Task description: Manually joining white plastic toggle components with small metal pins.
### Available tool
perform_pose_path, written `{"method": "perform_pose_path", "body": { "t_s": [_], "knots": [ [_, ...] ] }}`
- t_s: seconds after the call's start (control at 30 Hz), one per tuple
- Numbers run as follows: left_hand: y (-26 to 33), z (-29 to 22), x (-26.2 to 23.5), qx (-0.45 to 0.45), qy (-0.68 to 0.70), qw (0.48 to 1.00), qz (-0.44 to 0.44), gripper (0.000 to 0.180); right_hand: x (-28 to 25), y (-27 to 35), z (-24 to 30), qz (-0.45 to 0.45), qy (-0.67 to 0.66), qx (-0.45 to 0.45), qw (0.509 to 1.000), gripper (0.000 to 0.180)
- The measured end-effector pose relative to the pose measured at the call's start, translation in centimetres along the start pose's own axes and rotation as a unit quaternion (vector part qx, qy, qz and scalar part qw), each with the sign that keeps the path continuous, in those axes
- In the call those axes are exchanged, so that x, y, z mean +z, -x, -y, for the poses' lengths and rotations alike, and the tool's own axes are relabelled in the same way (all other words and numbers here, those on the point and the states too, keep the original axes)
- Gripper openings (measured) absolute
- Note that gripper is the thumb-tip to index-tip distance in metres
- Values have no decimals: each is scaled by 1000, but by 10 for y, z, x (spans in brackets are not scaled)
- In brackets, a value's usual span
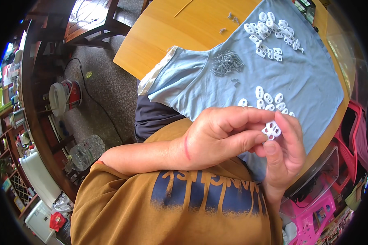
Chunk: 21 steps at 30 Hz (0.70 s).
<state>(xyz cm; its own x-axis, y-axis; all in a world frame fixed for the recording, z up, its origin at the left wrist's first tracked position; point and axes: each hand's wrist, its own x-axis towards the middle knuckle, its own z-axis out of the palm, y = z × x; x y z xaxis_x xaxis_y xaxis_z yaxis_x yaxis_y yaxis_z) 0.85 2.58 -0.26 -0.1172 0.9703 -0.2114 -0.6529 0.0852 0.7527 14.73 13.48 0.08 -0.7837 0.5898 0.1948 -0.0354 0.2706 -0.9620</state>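
Close together in front of my chest, my two hands meet at a small white plastic piece with holes (272, 130). My left hand (216, 139) pinches it from the left between thumb and fingers. On its other side my right hand (290, 153) is curled, its thumb and fingers closed about the piece. Just beyond them lie several loose white oval pieces with two holes (268, 98), partly hidden by my left fingers. Farther off on the light blue cloth (315, 87) is a heap of small metal springs (226, 63). A larger group of white pieces (270, 30) spreads at the far right.
The cloth, shaped like a garment, covers much of the wooden table (151, 45). A thin stick (183, 9) lies near its far edge. At left stand a wooden chair (90, 22) and a clear plastic bottle (87, 152). A pink plastic item (315, 216) is at lower right.
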Motion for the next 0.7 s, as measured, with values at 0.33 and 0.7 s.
{"method": "perform_pose_path", "body": {
  "t_s": [0.33, 0.7],
  "knots": [
    [1, 4, -6, 84, -126, 988, 24, 34, 4, 4, 1, 1, 64, -20, 998, 31],
    [3, 10, -7, 201, -276, 940, 9, 25, 15, 6, -6, -25, 103, -111, 988, 28]
  ]
}}
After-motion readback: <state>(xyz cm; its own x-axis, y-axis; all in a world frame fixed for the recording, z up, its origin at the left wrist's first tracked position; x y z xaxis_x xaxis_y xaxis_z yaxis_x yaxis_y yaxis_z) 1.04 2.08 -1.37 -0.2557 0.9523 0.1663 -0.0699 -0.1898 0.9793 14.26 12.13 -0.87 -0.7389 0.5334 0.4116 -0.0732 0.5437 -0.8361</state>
